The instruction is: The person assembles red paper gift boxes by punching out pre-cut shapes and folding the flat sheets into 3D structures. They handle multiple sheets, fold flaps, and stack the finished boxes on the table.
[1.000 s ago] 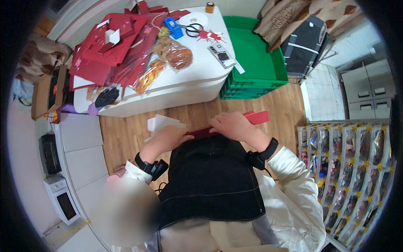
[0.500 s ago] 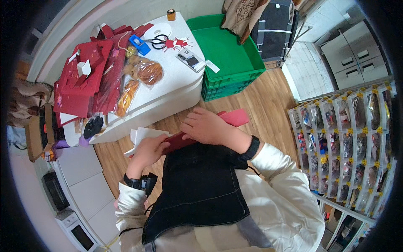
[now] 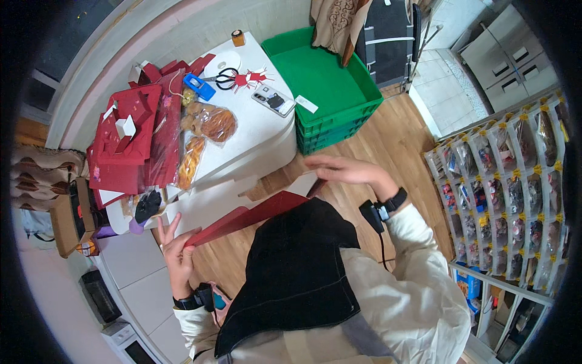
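A folded cardboard sheet [image 3: 245, 219], red on one face and white on the other, spreads between my hands in front of my black apron [image 3: 297, 261]. My left hand [image 3: 177, 252] pinches its left red corner, with two fingers sticking up apart from it. At the far right end, my right hand [image 3: 347, 170] has its fingers stretched along the sheet's edge and its thumb tucked under, by a dark red flap. A brown patch shows in the white part; whether it is an opening I cannot tell.
On the white table [image 3: 242, 142] lie red cardboard pieces [image 3: 124, 130], scissors [image 3: 225, 79], a blue tape dispenser [image 3: 199, 87], a phone [image 3: 274, 99] and wrapped bread-like items [image 3: 215, 123]. Green crates [image 3: 336, 115] stand beside it. Clear drawers [image 3: 497, 194] line the right.
My hands have moved apart, the left one down and left, the right one to the right. The cardboard between them has opened wider, showing more of its red and white faces.
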The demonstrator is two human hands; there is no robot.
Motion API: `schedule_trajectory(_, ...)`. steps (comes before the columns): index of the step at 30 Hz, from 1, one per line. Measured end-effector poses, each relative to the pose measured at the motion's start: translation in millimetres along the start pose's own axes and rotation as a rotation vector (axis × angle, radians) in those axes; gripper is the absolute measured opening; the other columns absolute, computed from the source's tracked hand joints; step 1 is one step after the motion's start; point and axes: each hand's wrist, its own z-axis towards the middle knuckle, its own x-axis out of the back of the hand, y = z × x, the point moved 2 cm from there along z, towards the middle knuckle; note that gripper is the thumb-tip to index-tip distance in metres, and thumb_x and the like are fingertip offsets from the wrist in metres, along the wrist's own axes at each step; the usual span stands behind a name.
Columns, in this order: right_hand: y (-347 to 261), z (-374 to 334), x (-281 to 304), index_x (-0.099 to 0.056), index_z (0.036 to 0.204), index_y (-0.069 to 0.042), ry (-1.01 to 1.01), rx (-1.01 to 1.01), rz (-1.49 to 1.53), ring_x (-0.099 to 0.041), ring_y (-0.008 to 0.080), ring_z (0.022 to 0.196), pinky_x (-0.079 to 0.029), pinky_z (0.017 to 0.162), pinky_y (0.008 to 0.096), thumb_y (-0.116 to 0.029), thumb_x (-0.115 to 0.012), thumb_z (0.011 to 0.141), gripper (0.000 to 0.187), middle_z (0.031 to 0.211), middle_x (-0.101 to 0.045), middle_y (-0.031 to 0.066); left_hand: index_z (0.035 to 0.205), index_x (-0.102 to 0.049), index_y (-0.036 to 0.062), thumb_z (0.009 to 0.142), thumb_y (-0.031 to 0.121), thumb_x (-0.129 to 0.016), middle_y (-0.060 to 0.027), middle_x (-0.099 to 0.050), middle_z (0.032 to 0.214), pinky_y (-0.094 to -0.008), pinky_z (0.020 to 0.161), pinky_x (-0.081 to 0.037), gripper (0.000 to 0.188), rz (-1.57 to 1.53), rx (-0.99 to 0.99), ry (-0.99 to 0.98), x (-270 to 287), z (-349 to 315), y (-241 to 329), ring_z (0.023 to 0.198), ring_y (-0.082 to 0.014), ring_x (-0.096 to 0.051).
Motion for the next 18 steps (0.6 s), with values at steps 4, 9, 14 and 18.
schedule_trajectory(4,25,26,-14,-0.031,0.15,-0.005,-0.375,-0.065,0.244,-0.035,0.0234,0.139,-0.029,0.112,0.0373,-0.031,-0.054,0.099,0.062,0.149,-0.041,0.013,0.086,-0.07,0.0067,0.098,0.044,-0.044,-0.0066,-0.074,0.096,-0.0563,0.116,-0.015,0.047,0.178,-0.103,0.062,12,-10,1,0.127,-0.0277,-0.053)
schedule_trajectory(9,11,36,-30,-0.024,0.153,-0.007,-0.6,-0.012,0.555,-0.023,0.0235,0.145,-0.014,0.118,0.0348,-0.008,-0.067,0.076,0.088,0.155,-0.03,0.0115,0.085,-0.066,0.0087,0.099,0.035,-0.041,-0.0043,-0.074,0.098,-0.0518,0.115,-0.018,0.039,0.339,-0.194,0.15,15,-39,-8,0.125,-0.0242,-0.055)
schedule_trajectory(14,68,74,-50,-0.029,0.151,-0.009,-0.952,-0.135,0.323,-0.033,0.0173,0.138,-0.03,0.111,0.0322,0.007,-0.058,0.072,0.086,0.153,-0.035,0.008,0.091,-0.065,0.0108,0.096,0.036,-0.045,-0.0027,-0.072,0.108,-0.0456,0.114,-0.02,0.033,0.441,-0.322,0.028,8,-62,-6,0.127,-0.0208,-0.053)
schedule_trajectory(18,90,95,-61,-0.043,0.144,-0.011,-1.039,-0.362,0.221,-0.051,0.012,0.117,-0.048,0.088,0.029,0.007,-0.059,0.076,0.072,0.143,-0.045,0.0042,0.094,-0.064,0.0104,0.102,0.041,-0.034,-0.0042,-0.071,0.111,-0.0472,0.113,-0.022,0.044,0.465,-0.312,-0.003,5,-72,-7,0.126,-0.0255,-0.051)
